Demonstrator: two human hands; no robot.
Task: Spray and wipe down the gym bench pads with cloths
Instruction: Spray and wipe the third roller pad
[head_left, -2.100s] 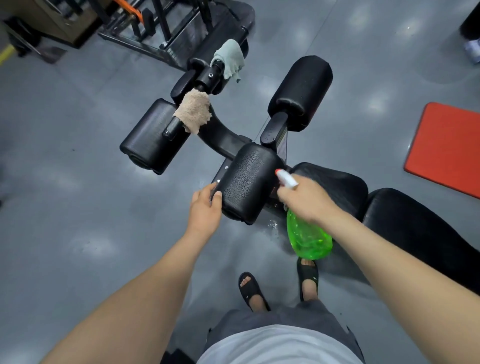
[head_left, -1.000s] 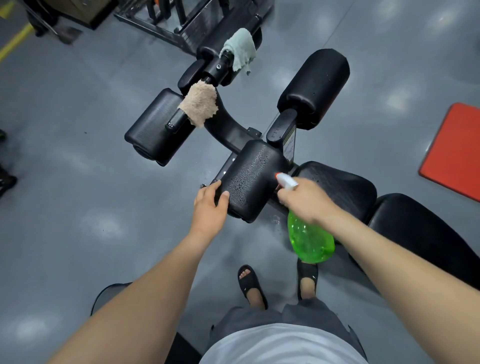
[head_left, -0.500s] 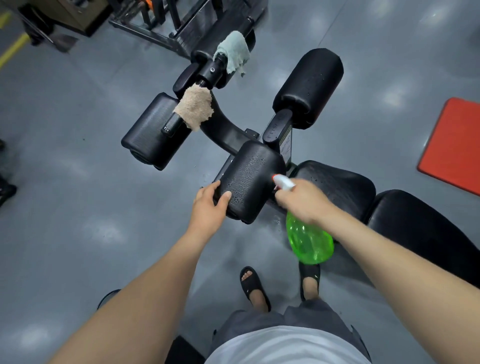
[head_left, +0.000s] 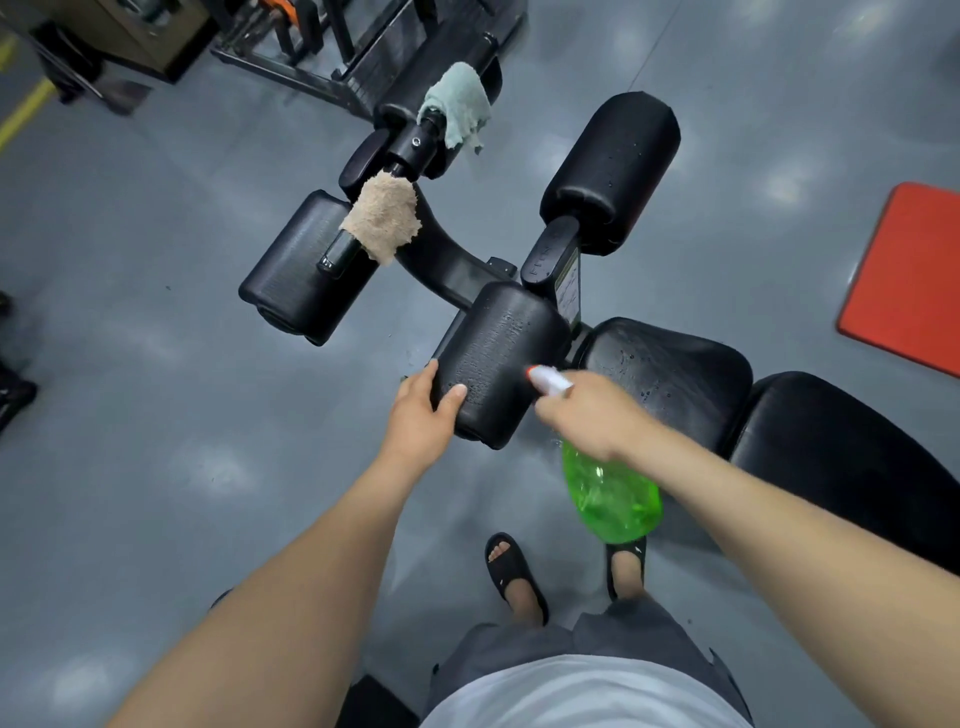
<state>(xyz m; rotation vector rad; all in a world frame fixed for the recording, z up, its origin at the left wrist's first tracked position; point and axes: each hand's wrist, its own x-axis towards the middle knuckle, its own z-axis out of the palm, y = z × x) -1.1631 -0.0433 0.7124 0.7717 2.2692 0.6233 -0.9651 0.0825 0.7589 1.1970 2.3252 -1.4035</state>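
Note:
My left hand (head_left: 422, 410) grips the near end of a wet black roller pad (head_left: 498, 353) of the gym bench. My right hand (head_left: 587, 410) holds a green spray bottle (head_left: 610, 496), its white nozzle (head_left: 548, 378) pointing at that roller pad. Droplets cover the black seat pad (head_left: 670, 369), and a larger back pad (head_left: 852, 457) runs off to the right. Two more roller pads sit further out, one at the left (head_left: 301, 270) and one at the far right (head_left: 618, 166). A tan cloth (head_left: 384, 218) and a pale green cloth (head_left: 460, 106) hang on the bench's frame bar.
Grey gym floor (head_left: 156, 364) surrounds the bench. A red mat (head_left: 909, 275) lies at the right. Black gym machinery (head_left: 363, 47) stands at the top behind the bench. My sandalled feet (head_left: 514, 571) stand close to the bench's near side.
Both hands keep their holds on the roller pad and the bottle. The view has shifted slightly; more droplets show on the near roller pad.

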